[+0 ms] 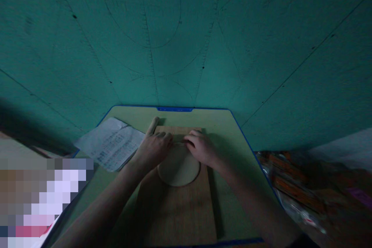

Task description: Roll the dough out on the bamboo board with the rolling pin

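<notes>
A flat round of what looks like rolled dough point(179, 168) lies on a wooden board point(186, 217). My left hand point(158, 147) is curled at its far left edge, fingertips closed on the rim. At the far right edge my right hand point(200, 147) pinches the rim between thumb and fingers. Both hands hide parts of the far edge. Just beyond my left hand lies a wooden rolling pin point(153, 124), its near end covered by the hand.
The board rests on a pale table point(241, 201) with a blue rim. Printed papers point(112, 143) lie at the left, partly over the table's edge. A green wall point(180, 58) with drawn lines stands behind. Plastic-wrapped packages point(299, 186) are heaped at the right, below table level.
</notes>
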Tool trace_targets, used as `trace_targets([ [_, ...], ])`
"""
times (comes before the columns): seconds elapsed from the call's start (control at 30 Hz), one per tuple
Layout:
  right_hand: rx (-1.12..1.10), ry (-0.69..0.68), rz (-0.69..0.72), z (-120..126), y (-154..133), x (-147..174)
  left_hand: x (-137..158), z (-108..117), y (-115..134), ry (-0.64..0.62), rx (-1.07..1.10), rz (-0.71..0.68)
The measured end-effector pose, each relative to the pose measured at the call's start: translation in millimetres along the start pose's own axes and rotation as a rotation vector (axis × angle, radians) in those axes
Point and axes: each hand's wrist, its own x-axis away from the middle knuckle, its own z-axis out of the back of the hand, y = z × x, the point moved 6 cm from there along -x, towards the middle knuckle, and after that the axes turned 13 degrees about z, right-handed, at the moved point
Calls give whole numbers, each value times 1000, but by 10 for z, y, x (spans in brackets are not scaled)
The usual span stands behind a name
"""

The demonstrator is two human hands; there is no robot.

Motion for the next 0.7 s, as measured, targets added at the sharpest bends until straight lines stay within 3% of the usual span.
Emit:
trace_targets([
  [0.2, 181, -85, 100, -51, -160, -32, 66, -62, 145, -72, 6, -76],
  [0.53, 218, -12, 117, -22, -138, -30, 38, -40, 10, 8, -3, -54],
  [0.7, 307, -45, 159, -17, -322, 18, 227, -11, 148, 15, -5, -80],
])
